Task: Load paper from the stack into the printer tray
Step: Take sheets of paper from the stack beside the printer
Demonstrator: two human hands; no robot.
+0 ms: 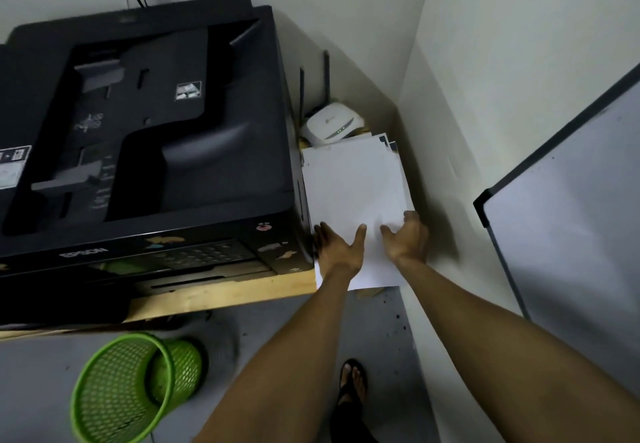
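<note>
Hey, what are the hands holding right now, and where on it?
Both hands, left hand and right hand, rest on the near end of the white paper stack; no lift is visible yet.

From where I watch, both forearms run bare from the bottom of the frame up toward the centre, with no sleeve, watch or band on either one. The left hand and the right hand are ungloved, and I see no rings on the fingers that show. Low in the frame, right of centre, one foot wears a dark open-toed sandal.
</note>
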